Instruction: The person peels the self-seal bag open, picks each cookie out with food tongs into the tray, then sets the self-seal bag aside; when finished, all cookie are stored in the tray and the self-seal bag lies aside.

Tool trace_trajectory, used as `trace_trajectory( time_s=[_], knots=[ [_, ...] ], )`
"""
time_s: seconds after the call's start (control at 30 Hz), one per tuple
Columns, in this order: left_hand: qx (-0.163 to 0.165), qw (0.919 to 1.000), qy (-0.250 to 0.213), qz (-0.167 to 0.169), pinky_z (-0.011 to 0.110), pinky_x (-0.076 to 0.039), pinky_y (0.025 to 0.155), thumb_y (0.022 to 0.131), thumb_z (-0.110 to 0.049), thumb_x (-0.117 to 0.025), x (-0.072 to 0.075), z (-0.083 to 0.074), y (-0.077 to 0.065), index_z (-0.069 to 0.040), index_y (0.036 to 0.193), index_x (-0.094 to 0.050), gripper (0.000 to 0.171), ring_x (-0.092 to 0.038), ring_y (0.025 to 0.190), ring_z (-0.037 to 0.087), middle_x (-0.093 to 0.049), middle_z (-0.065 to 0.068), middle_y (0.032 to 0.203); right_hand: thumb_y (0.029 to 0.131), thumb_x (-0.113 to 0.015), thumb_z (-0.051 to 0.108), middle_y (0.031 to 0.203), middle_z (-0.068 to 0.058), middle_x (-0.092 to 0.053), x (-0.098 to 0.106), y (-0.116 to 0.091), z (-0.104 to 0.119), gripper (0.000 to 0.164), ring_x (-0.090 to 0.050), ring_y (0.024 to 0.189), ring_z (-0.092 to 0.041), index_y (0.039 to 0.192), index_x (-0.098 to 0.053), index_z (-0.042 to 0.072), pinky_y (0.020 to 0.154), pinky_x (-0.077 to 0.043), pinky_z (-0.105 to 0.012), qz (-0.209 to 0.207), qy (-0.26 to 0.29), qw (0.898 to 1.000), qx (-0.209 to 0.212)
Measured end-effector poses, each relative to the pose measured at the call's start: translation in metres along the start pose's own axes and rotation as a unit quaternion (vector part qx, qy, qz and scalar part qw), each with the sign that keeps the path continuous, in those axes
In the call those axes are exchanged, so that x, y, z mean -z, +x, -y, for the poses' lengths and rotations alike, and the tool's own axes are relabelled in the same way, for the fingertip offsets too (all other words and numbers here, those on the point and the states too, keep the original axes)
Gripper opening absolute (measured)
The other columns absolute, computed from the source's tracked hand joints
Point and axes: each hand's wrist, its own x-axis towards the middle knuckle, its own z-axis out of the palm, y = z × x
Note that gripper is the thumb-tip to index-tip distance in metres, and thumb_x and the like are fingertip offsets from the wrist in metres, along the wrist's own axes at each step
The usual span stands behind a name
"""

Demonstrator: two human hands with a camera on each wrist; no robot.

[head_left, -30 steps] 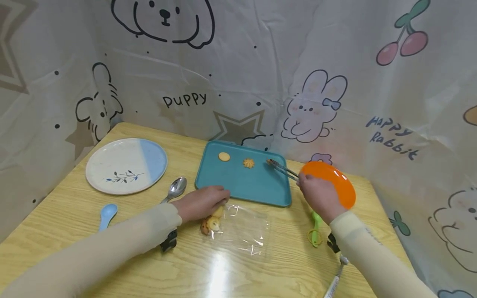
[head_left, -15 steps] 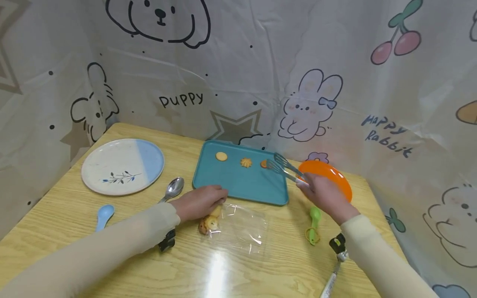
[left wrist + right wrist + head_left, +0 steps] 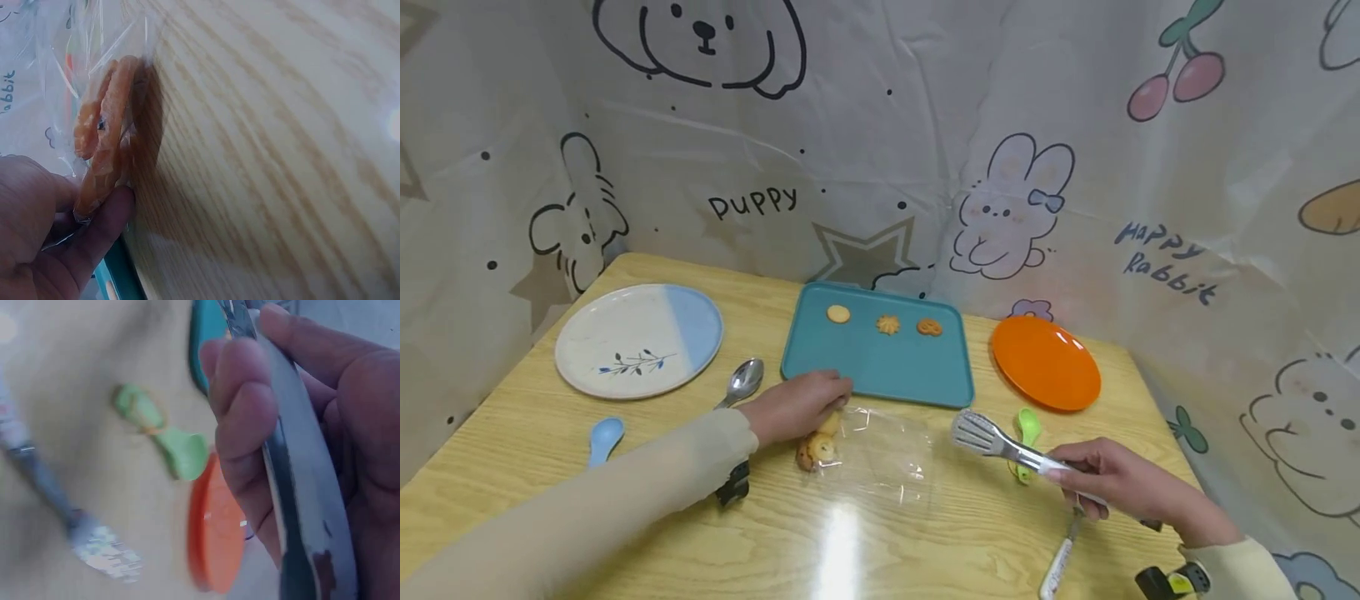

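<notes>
Cookies (image 3: 822,448) lie bunched at one end of a clear plastic bag (image 3: 887,458), just in front of a teal tray (image 3: 880,371), as a person's left hand (image 3: 797,404) pinches the film beside them between thumb and fingers. Well apart from it, the right hand (image 3: 1112,479) is wrapped around slotted metal tongs (image 3: 1018,454), their heads held to the right of the bag with no cookie showing in them. On the tray sit a plain oval cookie (image 3: 838,314), a ridged flower-shaped cookie (image 3: 888,324) and a pretzel-shaped cookie (image 3: 929,327), none touching. From here, the risk looks to be in the limp film: should the left fingers slacken, it could fold over the cookies or snag the tong heads and drag them out. Too hard a squeeze might crack one. The tongs also pass above a green spoon (image 3: 1028,425) and could knock it if lowered there. An orange plate (image 3: 1045,364) rests right of the tray; a white-and-blue plate (image 3: 625,342) lies across the table (image 3: 775,533).
</notes>
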Motion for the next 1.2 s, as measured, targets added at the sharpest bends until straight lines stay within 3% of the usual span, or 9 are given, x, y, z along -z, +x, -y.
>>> trace_trajectory(
  time_s=[0.17,0.47,0.53,0.73,1.0,1.2],
  knots=[
    [-0.001,1.0000,-0.007,-0.005,0.022,-0.041,0.064,0.101,-0.014,-0.051,0.000,0.000,0.000,-0.013,0.089,-0.055,0.013,-0.045,0.071,0.009,-0.050,-0.004,0.080,0.103,-0.045,0.016,0.073,-0.033,-0.049,-0.016,0.003,-0.012,0.028,-0.043,0.050,-0.035,0.112,-0.058,-0.007,0.045,-0.048,-0.028,0.039,0.045,0.998,0.025],
    [-0.001,0.9999,-0.010,-0.006,0.022,-0.042,0.064,0.101,-0.014,-0.051,0.000,0.000,0.002,-0.013,0.088,-0.055,0.013,-0.046,0.072,0.009,-0.050,-0.005,0.080,0.103,-0.047,0.021,0.068,-0.030,-0.050,-0.032,0.034,0.002,0.029,-0.040,0.050,-0.042,0.107,-0.062,-0.003,0.039,-0.040,-0.039,0.074,0.039,0.996,0.033],
    [0.000,0.9999,-0.009,-0.008,0.023,-0.042,0.065,0.101,-0.014,-0.051,0.000,0.000,0.002,-0.013,0.088,-0.055,0.013,-0.046,0.072,0.009,-0.050,-0.005,0.079,0.103,-0.047,0.022,0.067,-0.028,-0.051,-0.034,0.043,0.006,0.029,-0.041,0.047,-0.037,0.107,-0.063,-0.002,0.039,-0.039,-0.041,0.075,0.029,0.996,0.039],
    [0.000,0.9999,-0.010,-0.010,0.023,-0.043,0.065,0.100,-0.014,-0.053,0.000,-0.001,0.002,-0.013,0.088,-0.055,0.012,-0.047,0.073,0.009,-0.051,-0.005,0.080,0.102,-0.050,0.027,0.070,-0.024,-0.056,-0.041,0.073,0.016,0.030,-0.050,0.047,-0.006,0.105,-0.064,0.002,0.041,-0.044,-0.040,0.072,-0.002,0.996,0.046],
    [0.010,0.9998,-0.019,-0.002,0.024,-0.042,0.065,0.101,-0.014,-0.050,0.000,0.000,0.003,-0.012,0.090,-0.055,0.013,-0.047,0.073,0.010,-0.051,-0.004,0.081,0.101,-0.051,0.028,0.074,-0.028,-0.060,-0.051,0.109,0.023,0.027,-0.051,0.047,-0.008,0.106,-0.066,0.005,0.043,-0.047,-0.039,0.084,0.003,0.994,0.063],
    [0.004,0.9999,-0.015,-0.005,0.024,-0.043,0.065,0.101,-0.014,-0.050,0.000,0.000,0.004,-0.012,0.090,-0.056,0.013,-0.047,0.073,0.009,-0.052,-0.005,0.080,0.102,-0.050,0.030,0.077,-0.032,-0.059,-0.050,0.119,0.026,0.029,-0.050,0.047,-0.010,0.108,-0.066,0.007,0.043,-0.046,-0.037,0.096,0.003,0.994,0.055]
  ],
)
